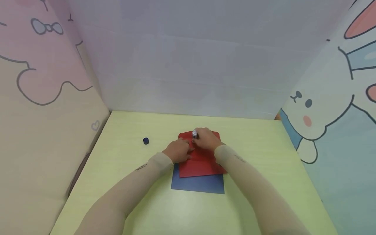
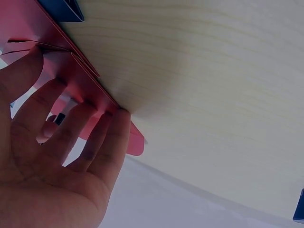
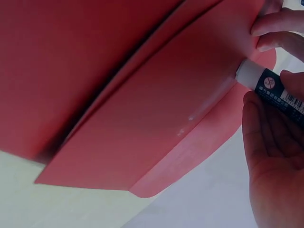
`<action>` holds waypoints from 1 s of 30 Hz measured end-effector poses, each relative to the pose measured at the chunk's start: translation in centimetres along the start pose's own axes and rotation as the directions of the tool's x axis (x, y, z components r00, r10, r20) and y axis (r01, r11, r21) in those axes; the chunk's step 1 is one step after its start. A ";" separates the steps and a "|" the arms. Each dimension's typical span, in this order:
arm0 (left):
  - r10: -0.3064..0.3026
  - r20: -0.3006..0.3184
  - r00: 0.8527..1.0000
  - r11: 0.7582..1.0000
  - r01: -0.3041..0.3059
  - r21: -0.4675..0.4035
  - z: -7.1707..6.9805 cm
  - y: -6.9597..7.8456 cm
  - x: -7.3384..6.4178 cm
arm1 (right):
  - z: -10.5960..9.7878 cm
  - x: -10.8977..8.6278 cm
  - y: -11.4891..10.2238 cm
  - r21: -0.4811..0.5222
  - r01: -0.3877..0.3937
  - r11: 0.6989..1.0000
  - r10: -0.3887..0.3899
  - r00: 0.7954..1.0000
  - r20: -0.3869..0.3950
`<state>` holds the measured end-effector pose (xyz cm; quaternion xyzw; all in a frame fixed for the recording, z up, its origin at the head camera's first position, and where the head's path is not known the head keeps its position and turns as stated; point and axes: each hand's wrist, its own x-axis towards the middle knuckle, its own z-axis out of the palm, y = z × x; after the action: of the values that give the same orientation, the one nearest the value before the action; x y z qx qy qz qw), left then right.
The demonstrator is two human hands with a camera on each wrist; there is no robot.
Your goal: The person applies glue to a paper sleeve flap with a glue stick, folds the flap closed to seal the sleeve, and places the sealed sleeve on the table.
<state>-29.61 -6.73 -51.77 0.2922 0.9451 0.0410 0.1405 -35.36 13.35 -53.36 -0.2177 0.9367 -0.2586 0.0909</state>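
Note:
My right hand (image 1: 208, 139) grips a glue stick (image 3: 278, 90) with a dark label and a white end. That white end touches the red envelope (image 3: 128, 118) near its flap fold, where a whitish streak and small specks show. My left hand (image 1: 179, 150) rests its spread fingertips on the envelope's left part. In the left wrist view, the fingers (image 2: 97, 142) reach onto the red paper and hold nothing else. Under the red envelope lies a blue sheet or envelope (image 1: 198, 184), mostly covered, its front strip showing.
A small dark blue cap (image 1: 146, 141) stands on the pale wood-grain table (image 1: 126, 130), left of the hands. A plain pale wall (image 1: 188, 65) rises behind the table. Panels with cartoon drawings flank it, including a white rabbit (image 1: 317, 114) on the right.

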 end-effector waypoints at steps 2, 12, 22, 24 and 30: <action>0.018 -0.021 1.000 1.000 -0.018 -0.007 0.9 -0.8 0.5 | -0.3 -0.2 0.0 -0.026 -0.005 1.000 0.005 1.000 -0.002; -0.044 0.001 0.999 0.999 0.044 -0.006 0.0 0.0 0.0 | -1.5 -1.2 0.7 -0.097 0.001 0.995 -0.004 1.000 -0.027; -0.075 -0.017 0.997 0.997 0.074 -0.032 -0.2 0.4 -0.4 | -1.6 -2.0 2.0 -0.057 -0.022 0.998 0.018 0.998 -0.058; -0.074 -0.020 0.997 0.997 0.073 -0.038 -0.2 0.4 -0.5 | -1.6 -1.9 2.3 -0.058 -0.021 0.998 0.018 0.998 -0.059; -0.067 -0.010 0.998 0.997 0.066 -0.033 0.0 0.4 -0.5 | -1.7 -2.2 3.1 0.027 -0.064 0.998 0.066 0.995 -0.073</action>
<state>-28.97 -6.67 -51.56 0.2580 0.9542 0.0534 0.1415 -35.00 17.55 -53.42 -0.1764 0.9427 -0.2750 0.0671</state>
